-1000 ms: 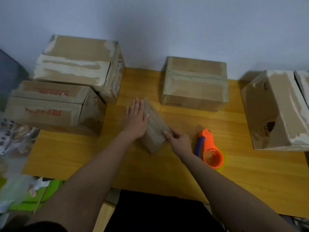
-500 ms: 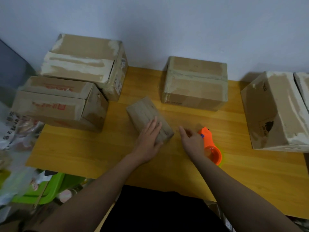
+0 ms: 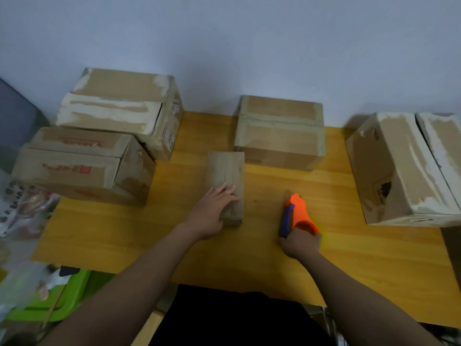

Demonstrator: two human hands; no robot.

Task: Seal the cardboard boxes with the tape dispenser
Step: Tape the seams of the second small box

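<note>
Now we are holding the small box [image 3: 226,186] still in the middle of the wooden table [image 3: 249,258], with our left hand [image 3: 212,211] lying flat and open on its near end. Our right hand [image 3: 300,242] is closed around the back of the orange tape dispenser [image 3: 298,216], which is sitting on the table just to the right of the small box, with its nose pointing to the far side. We are thinking the next good move is to bring the dispenser over to the far end of the small box and pull the tape along the middle line toward us. We should be pressing the box down hard so it is not sliding, and keeping our left fingers [image 3: 228,192] off the line where the tape is going. Four bigger boxes are waiting around us, two on the far left [image 3: 119,108], one far in the middle [image 3: 279,128] and one on the right [image 3: 399,168].
</note>
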